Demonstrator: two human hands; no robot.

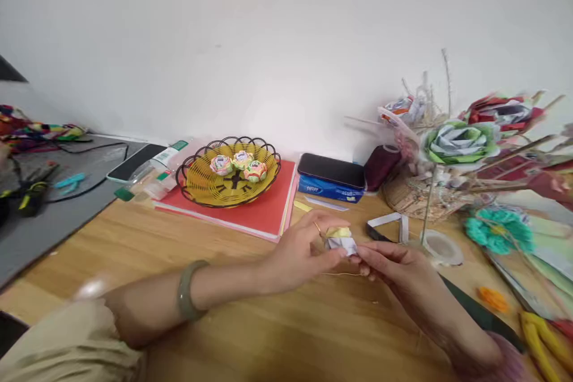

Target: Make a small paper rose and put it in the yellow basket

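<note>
Over the wooden table, my left hand point(298, 250) curls its thumb and fingers around a small white and yellow paper flower point(342, 242). From the other side, my right hand point(396, 267) pinches the white lower edge of the same flower between thumb and fingers. A thin strand shows just beneath the hands. Behind my fingers lie a yellow paper strip point(302, 206) and a white paper strip point(326, 203). Part of the flower is hidden by my fingers.
A yellow woven basket point(201, 188) with three paper flowers rests on red paper point(268, 215). A phone point(331, 170) lies on a blue tissue pack point(329, 189). To the right are a tape roll point(441, 249), yellow-handled scissors point(537, 334) and paper roses on stems point(461, 143).
</note>
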